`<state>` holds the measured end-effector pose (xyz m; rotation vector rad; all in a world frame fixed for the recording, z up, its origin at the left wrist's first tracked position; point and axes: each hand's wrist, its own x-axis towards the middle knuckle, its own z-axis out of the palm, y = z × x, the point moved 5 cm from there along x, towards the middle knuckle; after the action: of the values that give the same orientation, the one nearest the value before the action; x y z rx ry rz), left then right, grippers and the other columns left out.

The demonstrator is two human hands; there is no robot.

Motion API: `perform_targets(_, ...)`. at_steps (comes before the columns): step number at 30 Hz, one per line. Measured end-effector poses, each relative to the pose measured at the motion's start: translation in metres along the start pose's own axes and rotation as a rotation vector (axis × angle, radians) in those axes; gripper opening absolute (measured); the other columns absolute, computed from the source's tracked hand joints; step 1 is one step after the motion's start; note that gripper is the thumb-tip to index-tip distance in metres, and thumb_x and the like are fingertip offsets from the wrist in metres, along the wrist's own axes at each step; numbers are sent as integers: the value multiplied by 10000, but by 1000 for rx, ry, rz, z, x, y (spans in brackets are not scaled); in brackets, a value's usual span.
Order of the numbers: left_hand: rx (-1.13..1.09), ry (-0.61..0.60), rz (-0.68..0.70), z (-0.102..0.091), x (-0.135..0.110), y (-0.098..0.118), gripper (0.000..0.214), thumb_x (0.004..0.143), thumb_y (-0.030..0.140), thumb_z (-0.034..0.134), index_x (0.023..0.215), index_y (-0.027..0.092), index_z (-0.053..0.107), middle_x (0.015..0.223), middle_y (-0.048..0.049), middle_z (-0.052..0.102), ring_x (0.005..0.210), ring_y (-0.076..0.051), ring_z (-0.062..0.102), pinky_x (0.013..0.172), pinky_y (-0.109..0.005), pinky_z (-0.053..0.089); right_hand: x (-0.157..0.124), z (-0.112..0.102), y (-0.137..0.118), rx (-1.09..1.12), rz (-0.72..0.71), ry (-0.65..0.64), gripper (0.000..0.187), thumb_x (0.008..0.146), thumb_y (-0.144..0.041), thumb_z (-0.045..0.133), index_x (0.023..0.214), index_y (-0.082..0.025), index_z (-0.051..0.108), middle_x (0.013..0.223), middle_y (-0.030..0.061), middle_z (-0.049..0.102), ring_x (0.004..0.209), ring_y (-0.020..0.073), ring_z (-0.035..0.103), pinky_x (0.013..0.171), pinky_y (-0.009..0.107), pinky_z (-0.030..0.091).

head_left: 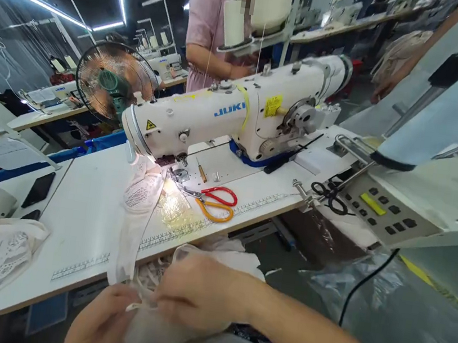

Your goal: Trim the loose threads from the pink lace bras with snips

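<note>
My right hand [199, 292] is closed on a white lace bra [152, 274] at the front edge of the table, its fingers bent and slightly blurred. Beside it on the left, my left hand [104, 316] pinches a narrow edge of the same pale fabric. A lace cup [140, 193] lies on the table under the lit needle end of a white sewing machine [229, 109], and a fabric band runs from it over the edge toward my hands. Whether cup and held piece are joined is hard to see. Scissors [216, 204] with red and orange handles rest nearby.
A ruler strip [168, 237] runs along the table edge. Black-handled snips [330, 194] and a control panel [381, 210] are at right. Another lace bra [4, 253] and a phone [39, 189] lie left. Behind are a fan [113, 84] and a co-worker [209, 27].
</note>
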<state>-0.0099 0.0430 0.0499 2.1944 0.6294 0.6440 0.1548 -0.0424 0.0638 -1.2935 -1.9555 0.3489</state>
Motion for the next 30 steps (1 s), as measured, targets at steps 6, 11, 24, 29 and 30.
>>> perform_targets(6,-25,-185,101,10,8,15,133,807,140,581,805,209,695,787,-58,670,751,-182,639,626,-250,531,-25,57,-19,-52,44,20,133,806,-282,603,771,-154,622,751,40,654,653,161,568,593,256,443)
perform_targets(11,-56,-243,145,18,2,23,191,794,91,590,891,222,689,821,-52,661,750,-167,634,631,-240,519,-35,44,-8,66,178,273,230,811,-393,576,878,-173,585,883,83,648,820,215,575,706,322,471)
perform_targets(24,-68,-255,137,29,18,23,170,854,217,546,757,170,678,703,-58,629,644,-146,606,584,-218,479,-26,50,7,121,141,244,83,775,-272,497,732,-204,518,704,31,630,649,170,568,582,263,394)
perform_targets(29,-151,-196,80,35,25,16,212,853,263,547,704,146,641,677,-68,619,651,-156,573,600,-251,460,-24,46,11,139,256,205,101,819,-239,467,740,-200,516,673,18,584,612,158,541,549,260,397)
perform_targets(30,-179,-196,75,36,26,13,199,848,256,550,710,142,637,677,-66,611,645,-151,564,595,-249,452,-23,44,13,146,271,184,104,830,-233,467,745,-199,515,677,16,579,615,154,541,548,257,406)
